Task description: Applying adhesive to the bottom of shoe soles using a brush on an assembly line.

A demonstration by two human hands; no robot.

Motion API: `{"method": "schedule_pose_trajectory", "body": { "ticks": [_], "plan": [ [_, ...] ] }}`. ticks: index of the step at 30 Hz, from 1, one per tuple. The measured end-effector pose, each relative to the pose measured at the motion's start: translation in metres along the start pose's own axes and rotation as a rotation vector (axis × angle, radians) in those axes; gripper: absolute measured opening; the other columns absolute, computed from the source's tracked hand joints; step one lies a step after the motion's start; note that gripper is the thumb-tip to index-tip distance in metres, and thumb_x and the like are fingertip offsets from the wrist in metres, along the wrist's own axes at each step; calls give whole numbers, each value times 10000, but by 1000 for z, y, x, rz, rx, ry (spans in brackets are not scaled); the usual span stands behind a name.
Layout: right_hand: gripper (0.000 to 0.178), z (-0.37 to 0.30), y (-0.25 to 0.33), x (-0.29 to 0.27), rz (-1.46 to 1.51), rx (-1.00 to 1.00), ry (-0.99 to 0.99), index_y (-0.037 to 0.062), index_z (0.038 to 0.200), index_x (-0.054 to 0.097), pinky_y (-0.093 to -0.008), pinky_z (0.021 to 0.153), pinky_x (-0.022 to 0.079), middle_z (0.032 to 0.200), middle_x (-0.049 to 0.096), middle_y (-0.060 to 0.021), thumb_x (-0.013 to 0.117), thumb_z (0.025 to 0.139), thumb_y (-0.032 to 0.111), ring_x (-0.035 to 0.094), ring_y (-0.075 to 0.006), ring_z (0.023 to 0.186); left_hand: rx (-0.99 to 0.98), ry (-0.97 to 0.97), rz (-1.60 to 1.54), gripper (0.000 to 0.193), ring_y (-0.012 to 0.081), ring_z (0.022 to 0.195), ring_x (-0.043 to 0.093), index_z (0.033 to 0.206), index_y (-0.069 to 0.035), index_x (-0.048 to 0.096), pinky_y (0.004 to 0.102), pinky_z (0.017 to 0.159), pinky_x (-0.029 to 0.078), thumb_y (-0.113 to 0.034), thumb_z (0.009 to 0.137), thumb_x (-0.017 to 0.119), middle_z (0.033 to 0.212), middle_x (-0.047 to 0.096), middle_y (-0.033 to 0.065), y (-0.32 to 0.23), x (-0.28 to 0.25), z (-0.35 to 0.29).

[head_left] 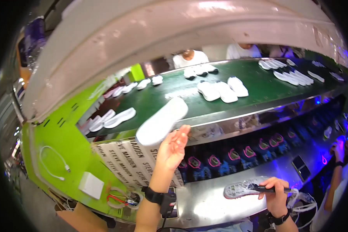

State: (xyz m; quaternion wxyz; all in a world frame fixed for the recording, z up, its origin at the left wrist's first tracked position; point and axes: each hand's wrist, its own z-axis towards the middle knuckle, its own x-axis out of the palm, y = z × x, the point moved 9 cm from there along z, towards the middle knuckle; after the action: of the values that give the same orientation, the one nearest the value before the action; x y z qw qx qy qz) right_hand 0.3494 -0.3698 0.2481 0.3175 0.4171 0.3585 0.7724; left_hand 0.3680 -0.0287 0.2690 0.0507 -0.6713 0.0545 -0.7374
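A large white shoe sole is raised in front of the belt's near edge, slanting up to the right. At its lower right side is my left hand, palm turned toward me, gripping it; the thumb is hidden. My right hand is closed around a black-handled brush. The brush tip points left, over a grey, patterned shoe sole lying on the metal worktop. Whether the tip touches that sole, I cannot tell.
Beyond runs a green conveyor belt carrying white shoe parts. Left are a lime-green table, white box, cable and tape roll. A phone-like black device lies right, near another person's arm.
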Motion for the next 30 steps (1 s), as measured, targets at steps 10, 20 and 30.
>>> {"method": "schedule_pose_trajectory", "body": {
  "ticks": [10,20,30],
  "plan": [
    [321,-21,-29,-26,2,208,-125,-16,1183,538,-271,750,527,1128,595,-119,553,864,-42,580,-151,910,425,-632,2669,418,333,1023,638,1032,-27,681,439,858,490,-368,891,484,1082,652,202,-50,64,214],
    [292,-28,-40,-34,84,260,-232,-10,1045,539,-297,643,489,1053,626,-207,626,770,39,595,-202,651,166,-173,1351,437,195,877,650,1160,61,511,312,709,555,-142,783,598,1052,619,152,4,45,-26],
    [190,-66,-91,85,-642,39,476,-1,987,671,-295,768,528,935,691,-125,656,797,8,664,-164,876,-177,-130,-105,558,326,1107,562,1339,-19,431,477,968,448,-442,989,328,1250,553,182,200,-207,-151]
  ]
}}
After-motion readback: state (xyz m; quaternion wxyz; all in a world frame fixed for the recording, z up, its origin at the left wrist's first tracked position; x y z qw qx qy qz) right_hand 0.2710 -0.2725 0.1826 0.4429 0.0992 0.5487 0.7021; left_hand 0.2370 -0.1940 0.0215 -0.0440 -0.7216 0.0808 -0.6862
